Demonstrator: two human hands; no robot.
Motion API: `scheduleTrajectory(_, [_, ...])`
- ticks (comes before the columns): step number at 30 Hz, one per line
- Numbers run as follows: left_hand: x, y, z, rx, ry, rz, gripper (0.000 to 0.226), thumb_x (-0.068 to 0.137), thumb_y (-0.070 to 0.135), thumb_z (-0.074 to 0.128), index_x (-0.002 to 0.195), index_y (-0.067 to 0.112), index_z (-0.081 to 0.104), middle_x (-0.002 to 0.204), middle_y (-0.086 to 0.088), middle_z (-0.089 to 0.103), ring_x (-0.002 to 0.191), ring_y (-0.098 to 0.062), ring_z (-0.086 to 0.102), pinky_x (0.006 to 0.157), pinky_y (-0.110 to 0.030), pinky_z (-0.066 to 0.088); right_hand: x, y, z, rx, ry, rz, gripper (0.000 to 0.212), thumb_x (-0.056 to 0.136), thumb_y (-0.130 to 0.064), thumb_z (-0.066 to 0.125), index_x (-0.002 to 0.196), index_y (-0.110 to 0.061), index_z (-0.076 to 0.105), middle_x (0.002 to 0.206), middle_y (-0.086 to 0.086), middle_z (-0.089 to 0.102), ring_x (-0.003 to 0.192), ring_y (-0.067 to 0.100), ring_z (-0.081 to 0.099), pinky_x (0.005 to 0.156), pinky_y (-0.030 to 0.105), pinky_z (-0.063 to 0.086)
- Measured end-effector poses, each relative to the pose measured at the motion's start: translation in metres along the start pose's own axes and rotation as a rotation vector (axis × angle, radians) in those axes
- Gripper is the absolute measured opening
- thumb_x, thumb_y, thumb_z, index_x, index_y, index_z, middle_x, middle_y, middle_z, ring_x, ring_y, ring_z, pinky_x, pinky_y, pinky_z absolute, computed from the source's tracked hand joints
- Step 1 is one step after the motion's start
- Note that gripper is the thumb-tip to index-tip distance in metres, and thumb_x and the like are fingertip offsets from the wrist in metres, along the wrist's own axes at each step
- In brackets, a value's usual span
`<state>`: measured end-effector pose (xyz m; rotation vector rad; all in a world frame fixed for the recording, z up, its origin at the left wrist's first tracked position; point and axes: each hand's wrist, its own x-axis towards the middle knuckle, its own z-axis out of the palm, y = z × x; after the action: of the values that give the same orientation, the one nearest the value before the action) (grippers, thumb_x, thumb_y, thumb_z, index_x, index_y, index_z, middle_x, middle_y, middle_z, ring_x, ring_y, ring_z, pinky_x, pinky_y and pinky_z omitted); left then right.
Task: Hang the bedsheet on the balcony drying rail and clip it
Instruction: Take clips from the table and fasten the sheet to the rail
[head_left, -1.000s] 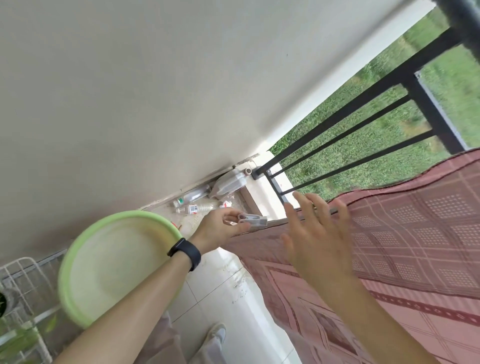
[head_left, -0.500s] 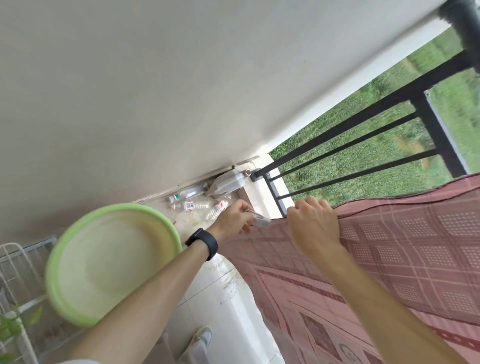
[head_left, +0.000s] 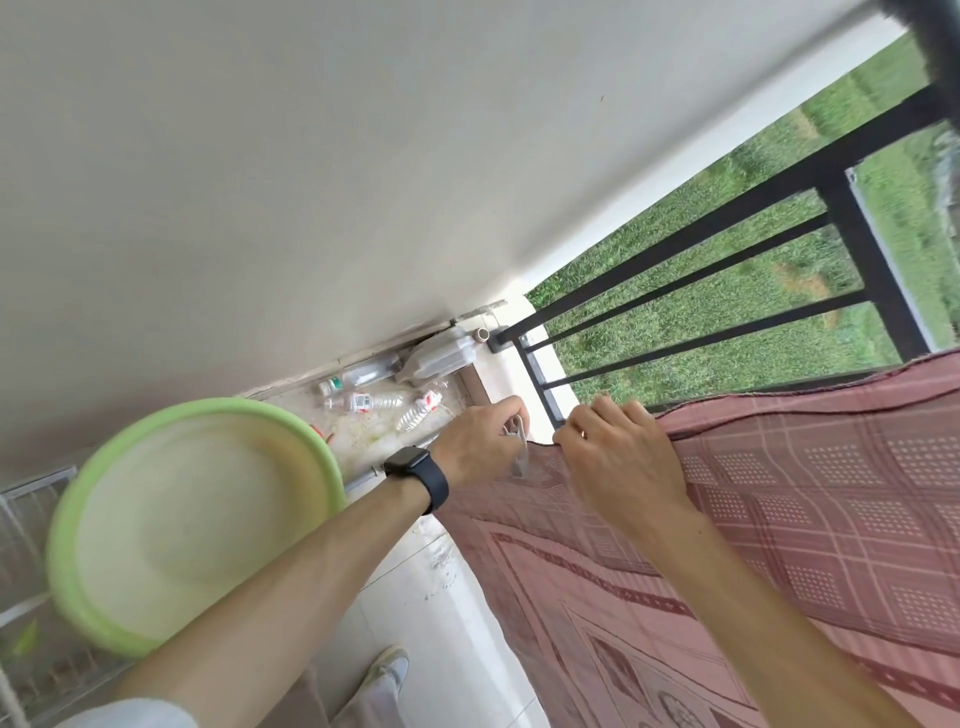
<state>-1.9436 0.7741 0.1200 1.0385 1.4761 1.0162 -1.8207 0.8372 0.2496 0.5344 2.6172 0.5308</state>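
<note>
Your left hand (head_left: 478, 441) has closed in, pinching the clip (head_left: 519, 449) at the sheet's end. Right hand (head_left: 623, 462) now fists the top edge. Bedsheet (head_left: 805, 493) hangs over the railing (head_left: 691, 228). Likely light, limp and prone to sliding, so hold the edge just beside the clip.

left hand (head_left: 480, 441) pinching clip (head_left: 521, 460), right hand (head_left: 621, 457) gripping bedsheet (head_left: 779, 519) edge
</note>
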Motion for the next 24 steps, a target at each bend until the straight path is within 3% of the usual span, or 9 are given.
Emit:
scheduleTrajectory(4, [-0.003, 0.0, 0.001, -0.087, 0.02, 0.044, 0.019, 0.073, 0.027, 0.042, 0.08, 0.014, 0.055, 0.073, -0.003, 0.064, 0.065, -0.018, 0.053, 0.063, -0.039, 0.045, 0.002, 0.001, -0.001, 0.002, -0.023, 0.016, 0.011, 0.076, -0.013, 0.079, 0.085, -0.015, 0.073, 0.087, 0.002, 0.07, 0.081, 0.022, 0.061, 0.072, 0.039, 0.051])
scheduleTrajectory(8, [-0.005, -0.005, 0.005, -0.056, -0.073, -0.031, 0.06, 0.075, 0.076, 0.051, 0.082, 0.016, 0.053, 0.08, -0.005, 0.068, 0.057, -0.016, 0.065, 0.063, -0.039, 0.052, 0.003, 0.0, 0.0, -0.006, -0.001, 0.015, 0.01, 0.078, -0.014, 0.079, 0.084, -0.015, 0.071, 0.086, 0.001, 0.069, 0.08, 0.022, 0.06, 0.069, 0.038, 0.049])
scheduleTrajectory(10, [-0.005, -0.004, 0.009, 0.032, 0.056, -0.022, 0.067, 0.067, 0.083, 0.054, 0.076, 0.017, 0.053, 0.072, -0.001, 0.065, 0.058, -0.014, 0.06, 0.062, -0.038, 0.051, 0.002, 0.0, 0.0, -0.006, 0.007, 0.006, 0.011, 0.077, -0.013, 0.08, 0.083, -0.015, 0.071, 0.085, 0.002, 0.068, 0.079, 0.022, 0.059, 0.068, 0.038, 0.048])
scheduleTrajectory(14, [0.0, -0.007, 0.012, -0.123, 0.091, 0.092, 0.043, 0.078, 0.05, 0.076, 0.086, 0.016, 0.053, 0.073, 0.002, 0.057, 0.059, -0.007, 0.045, 0.056, -0.024, 0.04, 0.002, 0.001, -0.001, -0.004, 0.003, -0.014, 0.009, 0.077, -0.012, 0.078, 0.082, -0.013, 0.071, 0.084, 0.003, 0.068, 0.077, 0.024, 0.06, 0.066, 0.038, 0.049])
scheduleTrajectory(18, [0.012, -0.013, 0.019, -0.043, 0.092, 0.221, 0.023, 0.084, 0.022, 0.07, 0.106, 0.028, 0.067, 0.099, 0.006, 0.065, 0.081, 0.0, 0.055, 0.073, -0.018, 0.044, 0.004, 0.0, -0.002, -0.015, -0.049, 0.012, 0.01, 0.08, -0.012, 0.076, 0.089, -0.013, 0.072, 0.085, 0.001, 0.068, 0.077, 0.022, 0.06, 0.067, 0.037, 0.05])
scheduleTrajectory(21, [0.023, -0.011, 0.03, 0.085, 0.085, 0.262, 0.023, 0.09, 0.017, 0.056, 0.095, 0.029, 0.075, 0.086, 0.004, 0.071, 0.075, -0.015, 0.059, 0.069, -0.031, 0.048, 0.006, -0.004, -0.006, -0.039, -0.12, 0.068, 0.013, 0.089, -0.017, 0.061, 0.097, -0.016, 0.071, 0.092, 0.0, 0.069, 0.085, 0.021, 0.06, 0.078, 0.037, 0.047])
scheduleTrajectory(24, [0.03, -0.015, 0.036, 0.189, 0.17, 0.269, 0.021, 0.093, 0.031, 0.055, 0.099, 0.035, 0.075, 0.088, 0.008, 0.074, 0.078, -0.016, 0.064, 0.066, -0.031, 0.052, 0.009, -0.009, -0.019, -0.1, -0.222, 0.231, 0.023, 0.094, -0.028, 0.051, 0.112, -0.02, 0.064, 0.111, -0.001, 0.066, 0.104, 0.021, 0.058, 0.097, 0.043, 0.036])
